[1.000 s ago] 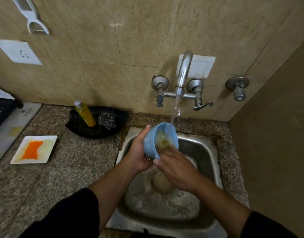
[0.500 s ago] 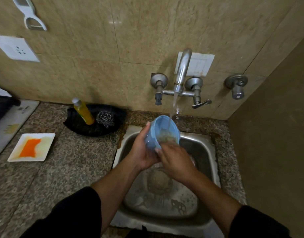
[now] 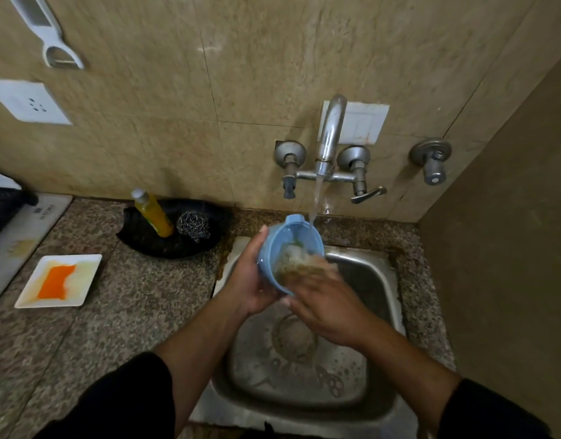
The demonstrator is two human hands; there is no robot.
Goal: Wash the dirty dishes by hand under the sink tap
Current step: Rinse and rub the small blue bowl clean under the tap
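Beige stone-tile wall fills the top of your view. Below it runs the speckled granite counter, left of the basin.

The stainless steel sink is sunk into the counter at lower centre. Its floor is wet, with a round drain in the middle.

The chrome wall tap is running. A thin water stream falls into the task's dish.

A black shallow tray sits on the counter against the wall, just left of the sink. A white square plate lies further left, well apart from the tray.

Your left hand is over the sink's back left corner. Its grip is clamped on the light-blue plastic bowl, thumb up along the outer wall and fingers under the base. The bowl is tilted, mouth toward you and to the right, directly under the stream and above the basin.

Your right hand reaches in from the right, fingers at the bowl's mouth. They are blurred, so you cannot tell whether that grip is closed. A greyish-brown scrub pad, also blurred, is inside the bowl at those fingers.

A yellow dish-soap bottle leans on the tray, with a steel-wool scourer just beside it. An orange sponge lies on the white plate.
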